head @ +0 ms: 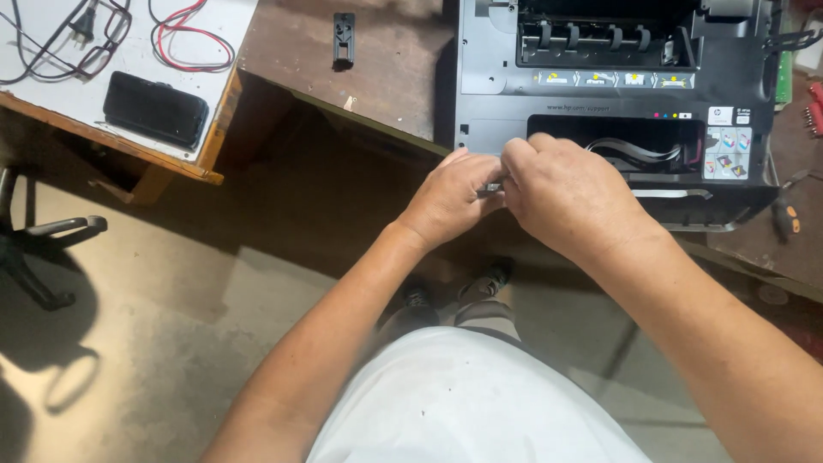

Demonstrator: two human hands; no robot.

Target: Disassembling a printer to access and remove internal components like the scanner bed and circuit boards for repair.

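Now | we pinch a small grey part [490, 189] between left hand [452, 197] and right hand [561, 195] | part lies crosswise between them, just before the printer [497, 103] front edge

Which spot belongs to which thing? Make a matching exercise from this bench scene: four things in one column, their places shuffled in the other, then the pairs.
Things:
1. black phone
2. red and black wires
3. orange-handled screwdriver
4. small black bracket

Places:
A. on the brown bench, right of the printer
B. lying alone on the brown bench, left of the printer
C. near the front edge of the white tabletop
D. looped at the back of the white tabletop

Pairs: 1-C, 2-D, 3-A, 4-B

Both the left hand and right hand meet at the printer's front edge.
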